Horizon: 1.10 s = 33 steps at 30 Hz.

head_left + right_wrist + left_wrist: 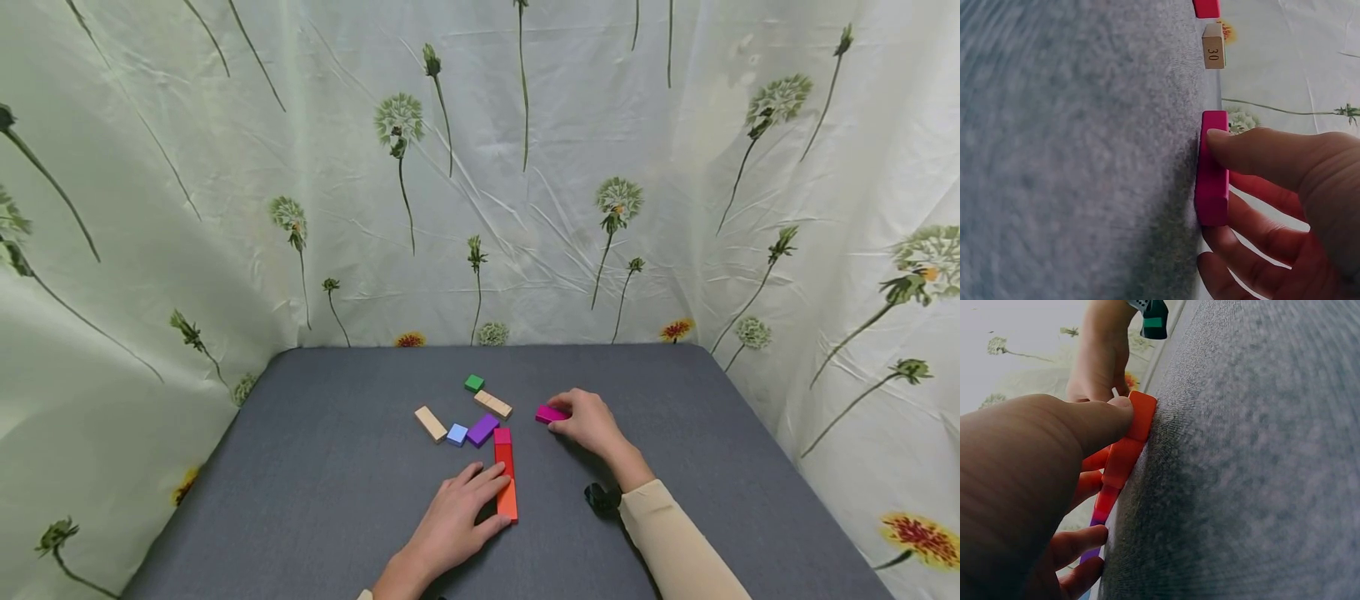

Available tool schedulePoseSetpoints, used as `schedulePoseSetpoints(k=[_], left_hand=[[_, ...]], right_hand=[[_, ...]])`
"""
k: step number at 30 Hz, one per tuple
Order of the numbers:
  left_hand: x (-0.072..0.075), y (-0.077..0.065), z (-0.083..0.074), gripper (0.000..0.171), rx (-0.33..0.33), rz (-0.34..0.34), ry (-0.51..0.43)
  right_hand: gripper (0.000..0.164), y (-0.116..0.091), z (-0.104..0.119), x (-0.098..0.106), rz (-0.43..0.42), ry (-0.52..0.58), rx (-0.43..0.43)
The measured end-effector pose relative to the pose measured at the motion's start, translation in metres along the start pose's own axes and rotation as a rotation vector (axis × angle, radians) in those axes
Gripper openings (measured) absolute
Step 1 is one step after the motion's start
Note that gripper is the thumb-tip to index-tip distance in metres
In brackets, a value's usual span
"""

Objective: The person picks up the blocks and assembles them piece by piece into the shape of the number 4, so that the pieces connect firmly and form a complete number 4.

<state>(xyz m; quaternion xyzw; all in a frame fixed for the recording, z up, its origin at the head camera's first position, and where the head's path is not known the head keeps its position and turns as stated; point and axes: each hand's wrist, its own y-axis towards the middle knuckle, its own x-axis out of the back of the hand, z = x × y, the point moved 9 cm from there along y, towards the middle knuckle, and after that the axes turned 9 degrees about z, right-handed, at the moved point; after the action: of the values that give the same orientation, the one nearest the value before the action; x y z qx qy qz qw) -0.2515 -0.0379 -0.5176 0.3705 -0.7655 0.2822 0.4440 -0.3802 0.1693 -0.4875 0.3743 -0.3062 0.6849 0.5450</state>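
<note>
On the dark cloth, an orange block [507,505], a red block [504,453] and a crimson block [502,437] form a straight row end to end. My left hand [459,518] rests over this row from the left, its thumb at the near end of the orange block and fingertips on the red and orange ones; the other fingers touch the cloth. Off to the right, my right hand [592,423] pinches a magenta block [1212,181] between thumb and fingers, low at the cloth.
Beyond the row, a purple block [483,430], a light blue block [457,434], a plain wooden block [431,424], another wooden block [492,405] and a green block [474,382] lie in a loose curve. A flowered curtain [555,275] surrounds the table [322,500].
</note>
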Motion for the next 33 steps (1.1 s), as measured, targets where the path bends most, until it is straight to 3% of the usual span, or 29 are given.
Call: schedulePoseSetpoints(k=[8, 18, 33], left_hand=[[-0.001, -0.0011, 0.0002, 0.056, -0.013, -0.008, 0.008], [-0.0021, 0.0005, 0.0018, 0.057, -0.009, -0.006, 0.013], [-0.0041, 0.0032, 0.003, 0.057, 0.003, 0.0, 0.0]], right_hand=[[0.031, 0.0002, -0.0035, -0.0025, 0.005, -0.006, -0.019], [0.028, 0.0026, -0.0013, -0.0021, 0.006, -0.017, 0.043], [0.026, 0.0058, 0.0015, -0.0012, 0.045, -0.038, 0.053]])
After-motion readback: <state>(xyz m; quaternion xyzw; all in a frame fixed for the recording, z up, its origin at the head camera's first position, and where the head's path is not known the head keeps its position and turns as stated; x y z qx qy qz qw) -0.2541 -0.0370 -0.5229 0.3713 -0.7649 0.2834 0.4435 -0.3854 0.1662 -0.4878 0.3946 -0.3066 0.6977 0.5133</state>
